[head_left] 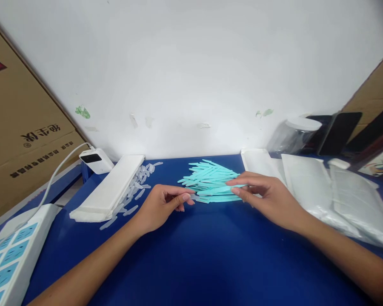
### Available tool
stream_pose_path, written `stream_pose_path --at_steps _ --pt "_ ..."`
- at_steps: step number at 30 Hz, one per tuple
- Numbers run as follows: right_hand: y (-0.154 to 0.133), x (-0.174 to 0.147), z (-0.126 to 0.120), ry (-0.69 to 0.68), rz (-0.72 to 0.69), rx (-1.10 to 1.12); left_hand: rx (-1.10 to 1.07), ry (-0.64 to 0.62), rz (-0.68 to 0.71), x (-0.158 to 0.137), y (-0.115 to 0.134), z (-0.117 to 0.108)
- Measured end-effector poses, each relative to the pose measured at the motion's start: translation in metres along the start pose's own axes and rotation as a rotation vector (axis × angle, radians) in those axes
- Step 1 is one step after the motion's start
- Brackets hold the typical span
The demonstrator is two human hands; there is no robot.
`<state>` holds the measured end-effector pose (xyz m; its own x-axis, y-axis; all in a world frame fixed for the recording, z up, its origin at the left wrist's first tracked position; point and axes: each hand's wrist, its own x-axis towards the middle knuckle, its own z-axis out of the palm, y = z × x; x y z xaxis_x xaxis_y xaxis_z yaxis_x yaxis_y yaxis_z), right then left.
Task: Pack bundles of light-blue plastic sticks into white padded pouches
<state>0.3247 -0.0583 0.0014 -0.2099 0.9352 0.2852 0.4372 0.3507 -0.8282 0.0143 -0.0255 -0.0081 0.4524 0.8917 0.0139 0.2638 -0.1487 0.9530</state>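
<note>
Between thumb and fingers, my left hand (161, 207) pinches a small clear plastic cap (194, 197). My right hand (270, 194) grips one end of a slim turquoise stick (212, 191) that looks like an eyebrow razor, its other end pointing left toward the cap. Cap and razor appear close together; whether they touch I cannot tell. Just behind the hands lies a loose pile of similar turquoise razors (207, 172). Several more clear caps (137, 185) are scattered beyond my left hand, beside a stack of flat white packets (111, 185).
Clear plastic bags (309, 187) lie on the blue table (191, 263) at right, with a lidded jar (293, 136) and a black phone (340, 134) behind. At left are a white device (97, 160) with a cable, a power strip (22, 250) and a cardboard box (25, 114). A white wall closes the back.
</note>
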Motion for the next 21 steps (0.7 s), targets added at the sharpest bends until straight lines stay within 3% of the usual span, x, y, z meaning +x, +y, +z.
stream_pose_path --at_steps 8,21 --pt "-0.003 -0.001 0.000 -0.025 -0.009 0.002 -0.084 0.000 0.013 -0.001 0.000 0.004" --pt "-0.006 -0.008 0.021 -0.007 -0.035 0.024 -0.161 -0.019 -0.035 -0.005 0.007 0.013"
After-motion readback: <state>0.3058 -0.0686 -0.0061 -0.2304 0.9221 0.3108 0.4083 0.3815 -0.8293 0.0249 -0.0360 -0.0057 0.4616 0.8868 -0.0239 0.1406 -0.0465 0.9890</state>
